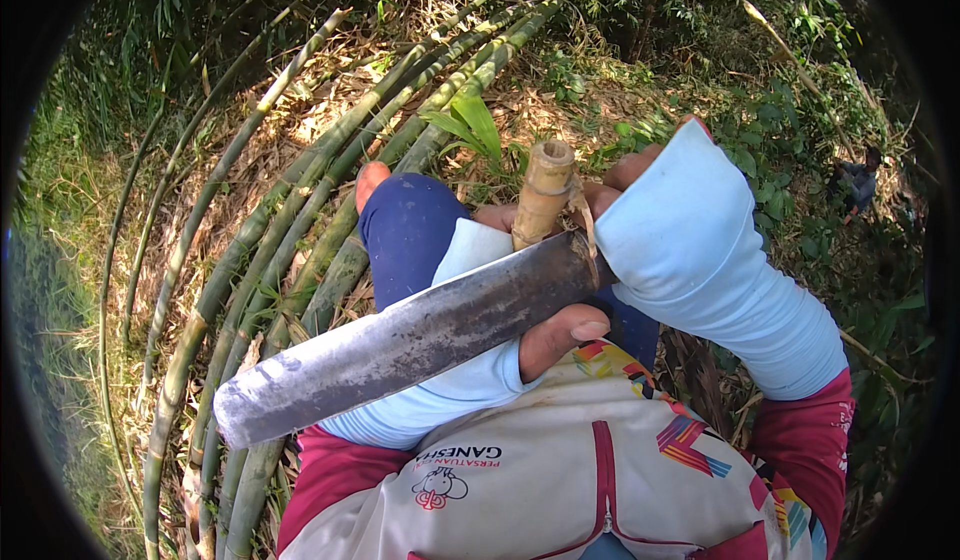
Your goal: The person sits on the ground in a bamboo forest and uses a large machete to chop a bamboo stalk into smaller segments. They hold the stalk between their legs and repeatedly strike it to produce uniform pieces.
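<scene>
A machete (410,345) with a dark, worn blade lies slantwise before my body, its tip to the lower left. Its handle is hidden by my right cuff, where my right hand (622,172) is closed around it, partly covered. Behind the blade stands a short hollow bamboo piece (545,188), with a curled strip hanging at its side. My left hand (560,340) is closed around the bamboo's lower part, mostly covered by the blade. Its thumb shows below the blade and its fingers beside the bamboo.
Several long green bamboo poles (300,195) lie on dry leaves along the left. My bent leg (410,225) and a bare foot (371,182) are close beside them. Green shrubs (770,145) grow at the right, where another person (858,182) sits in the background.
</scene>
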A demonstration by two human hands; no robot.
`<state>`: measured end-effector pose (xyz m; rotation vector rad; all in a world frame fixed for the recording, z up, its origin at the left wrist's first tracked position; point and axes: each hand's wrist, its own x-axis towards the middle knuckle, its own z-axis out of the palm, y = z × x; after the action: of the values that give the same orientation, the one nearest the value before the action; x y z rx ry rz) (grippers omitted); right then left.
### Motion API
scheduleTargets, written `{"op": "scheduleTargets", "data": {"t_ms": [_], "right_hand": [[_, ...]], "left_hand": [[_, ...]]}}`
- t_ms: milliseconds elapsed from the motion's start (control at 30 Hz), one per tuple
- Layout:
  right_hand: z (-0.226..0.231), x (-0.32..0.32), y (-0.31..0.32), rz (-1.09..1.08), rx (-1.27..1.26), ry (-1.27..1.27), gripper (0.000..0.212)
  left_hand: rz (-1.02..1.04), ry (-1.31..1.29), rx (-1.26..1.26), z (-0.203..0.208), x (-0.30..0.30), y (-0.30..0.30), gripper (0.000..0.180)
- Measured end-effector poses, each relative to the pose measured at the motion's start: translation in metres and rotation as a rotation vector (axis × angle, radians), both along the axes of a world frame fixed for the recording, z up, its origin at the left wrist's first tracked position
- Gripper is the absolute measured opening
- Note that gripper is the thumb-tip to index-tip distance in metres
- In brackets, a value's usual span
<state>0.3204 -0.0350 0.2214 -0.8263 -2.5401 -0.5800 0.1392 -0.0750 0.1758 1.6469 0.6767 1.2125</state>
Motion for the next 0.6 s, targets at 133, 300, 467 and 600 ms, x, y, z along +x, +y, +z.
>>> {"op": "scheduleTargets", "data": {"t_ms": [133,300,467,600], "right_hand": [[0.003,0.001,-0.001,0.005,-0.01,0.011,0.013],[0.002,0.003,-0.003,-0.02,-0.033,0.023,0.011],[-0.003,0.006,0.001,0.038,-0.042,0.08,0.009],[-0.001,0.006,0.0,0.032,-0.064,0.073,0.009]], "left_hand": [[-0.004,0.001,-0.01,-0.001,0.001,-0.001,0.056],[-0.075,-0.017,0.03,-0.007,0.005,0.008,0.057],[-0.096,-0.006,-0.01,-0.003,0.005,0.008,0.055],[-0.086,-0.029,-0.023,-0.001,0.007,0.006,0.053]]}}
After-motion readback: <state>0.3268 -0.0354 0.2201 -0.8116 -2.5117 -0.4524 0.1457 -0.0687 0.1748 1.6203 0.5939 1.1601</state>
